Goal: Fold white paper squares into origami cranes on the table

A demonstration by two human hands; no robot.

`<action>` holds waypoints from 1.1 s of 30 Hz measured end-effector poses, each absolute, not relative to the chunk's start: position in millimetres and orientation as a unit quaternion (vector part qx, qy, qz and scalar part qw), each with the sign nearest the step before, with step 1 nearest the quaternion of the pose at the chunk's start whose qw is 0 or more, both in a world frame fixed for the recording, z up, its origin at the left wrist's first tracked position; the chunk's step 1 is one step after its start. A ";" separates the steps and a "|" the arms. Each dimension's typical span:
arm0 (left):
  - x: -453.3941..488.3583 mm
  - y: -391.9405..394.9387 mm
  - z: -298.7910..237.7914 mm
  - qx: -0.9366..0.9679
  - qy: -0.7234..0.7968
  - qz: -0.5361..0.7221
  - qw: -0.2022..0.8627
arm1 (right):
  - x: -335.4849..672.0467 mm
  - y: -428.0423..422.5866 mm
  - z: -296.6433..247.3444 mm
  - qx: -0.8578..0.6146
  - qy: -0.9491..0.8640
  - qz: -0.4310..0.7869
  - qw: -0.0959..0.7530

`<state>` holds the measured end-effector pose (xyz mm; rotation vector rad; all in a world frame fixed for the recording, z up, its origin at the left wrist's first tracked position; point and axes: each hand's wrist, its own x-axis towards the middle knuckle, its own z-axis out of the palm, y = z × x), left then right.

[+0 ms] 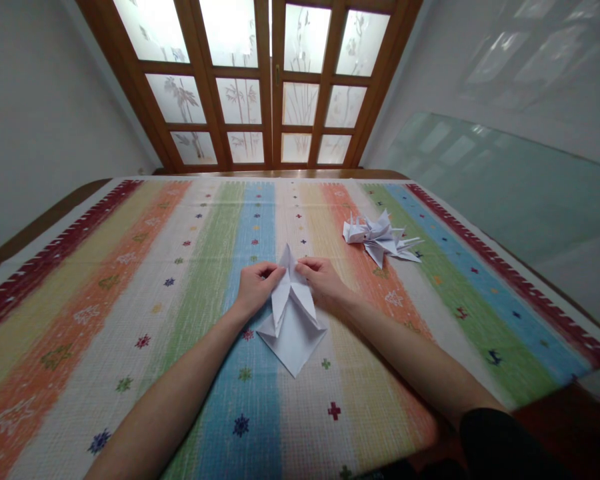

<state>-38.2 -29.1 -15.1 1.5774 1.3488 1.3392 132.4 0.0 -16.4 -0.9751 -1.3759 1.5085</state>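
Note:
A partly folded sheet of white origami paper (295, 337) lies at the middle of the table, one pointed tip away from me and a square corner toward me. Two narrow flaps spread down from its upper point, over the wider lower layer. My left hand (257, 285) pinches its left edge near the top, thumb and forefinger closed. On the opposite edge, my right hand (325, 279) pinches the paper at about the same height. The other fingers of both hands are curled and partly hidden.
Several folded white paper figures (380, 237) sit bunched together at the right, beyond my right hand. A striped cloth (195, 333) covers the table. Wooden doors with frosted panes (240, 100) stand behind it, and a glass panel (505, 193) leans along the right wall.

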 end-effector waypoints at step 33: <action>-31.1 -38.4 8.4 0.529 0.484 0.633 0.292 | 134.2 -19.3 -6.0 -0.334 -0.825 0.314 0.332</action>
